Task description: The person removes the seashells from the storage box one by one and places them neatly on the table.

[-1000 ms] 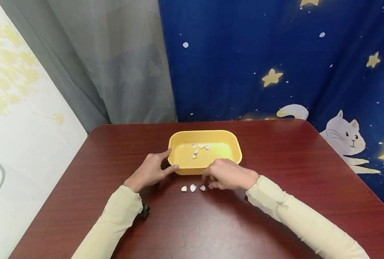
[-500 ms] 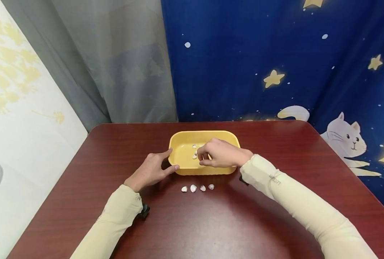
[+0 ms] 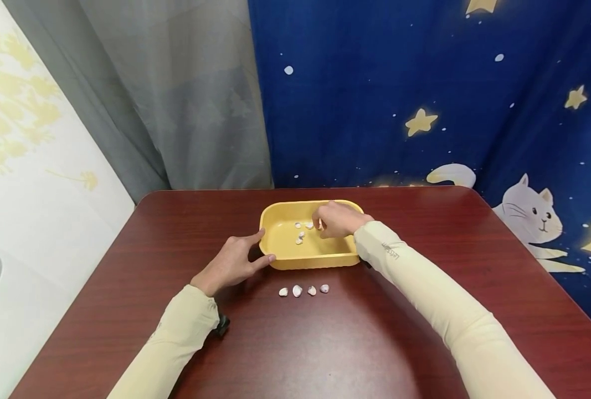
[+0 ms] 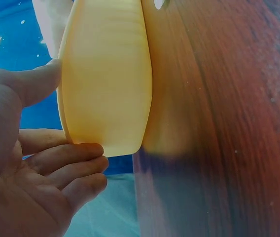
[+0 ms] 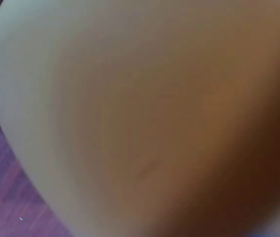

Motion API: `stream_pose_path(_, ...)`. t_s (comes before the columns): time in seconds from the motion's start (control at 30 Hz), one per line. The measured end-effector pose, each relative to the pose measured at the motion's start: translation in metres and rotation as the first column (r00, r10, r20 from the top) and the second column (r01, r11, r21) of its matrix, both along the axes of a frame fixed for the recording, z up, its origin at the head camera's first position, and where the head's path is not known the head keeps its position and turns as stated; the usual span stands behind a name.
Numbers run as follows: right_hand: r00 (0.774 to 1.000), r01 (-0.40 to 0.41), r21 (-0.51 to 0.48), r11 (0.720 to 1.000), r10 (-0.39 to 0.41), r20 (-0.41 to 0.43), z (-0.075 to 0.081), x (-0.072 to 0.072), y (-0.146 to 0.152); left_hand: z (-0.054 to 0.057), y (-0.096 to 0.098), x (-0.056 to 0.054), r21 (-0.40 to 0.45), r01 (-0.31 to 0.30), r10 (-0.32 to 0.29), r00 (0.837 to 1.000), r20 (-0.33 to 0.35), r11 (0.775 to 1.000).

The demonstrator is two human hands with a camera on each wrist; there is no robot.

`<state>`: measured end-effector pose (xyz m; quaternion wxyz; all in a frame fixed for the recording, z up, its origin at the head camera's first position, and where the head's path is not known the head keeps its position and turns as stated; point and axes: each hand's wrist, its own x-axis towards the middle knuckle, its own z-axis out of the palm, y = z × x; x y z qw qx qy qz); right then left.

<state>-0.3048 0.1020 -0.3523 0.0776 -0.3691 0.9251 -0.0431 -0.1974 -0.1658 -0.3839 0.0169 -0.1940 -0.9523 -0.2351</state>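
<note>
A yellow tub (image 3: 275,265) stands near the far side of the table. My left hand (image 3: 232,260) holds its left end, with the thumb at the front rim and the fingers (image 4: 83,153) against the end wall in the left wrist view. Reaching down inside the tub at the right, my right hand (image 3: 340,219) has its fingers bent around the spot of a small white seashell, mostly hidden; I cannot tell whether they pinch it. Other small white seashells (image 3: 299,241) lie on the tub's floor. In front of the tub, several seashells (image 3: 297,291) form a row.
The dark red wooden table (image 3: 295,349) reaches back to a grey curtain (image 3: 210,111) and a blue star-patterned curtain (image 3: 355,100). The tub's wall (image 5: 130,108) fills most of the blurred right wrist view.
My right hand has left the right end of the seashell row, moved up into the tub, and shifted deeper inside toward the back right. My left hand stays on the tub.
</note>
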Motion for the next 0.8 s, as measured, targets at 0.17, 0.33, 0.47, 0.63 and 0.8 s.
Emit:
stream_pose_path(0.17, 0.999, 0.027, 0.066, 0.997, -0.029, 0.020, 0.007, -0.003, 0.001, -0.001, 0.000, 0.001, -0.009, -0.002, 0.002, 1.000, 0.002, 1.000)
stream_pose_path(0.33, 0.998, 0.058, 0.095, 0.994, -0.061, 0.024, 0.023, -0.005, -0.005, 0.000, 0.004, -0.002, -0.031, -0.068, 0.068, 0.998, -0.009, 0.997)
stream_pose_path(0.47, 0.996, 0.082, 0.098, 0.992, -0.086, 0.036, 0.028, -0.014, -0.014, 0.003, 0.006, -0.004, -0.032, -0.108, 0.108, 0.994, 0.000, 0.994)
stream_pose_path(0.63, 0.995, 0.081, 0.082, 0.993, -0.085, 0.044, 0.017, -0.025, -0.024, 0.006, 0.005, -0.008, -0.048, -0.095, 0.098, 0.994, 0.051, 0.994)
stream_pose_path(0.8, 0.992, 0.123, 0.112, 0.986, -0.121, -0.023, 0.003, -0.029, -0.034, 0.012, 0.004, -0.012, -0.060, -0.068, 0.072, 0.995, 0.063, 0.996)
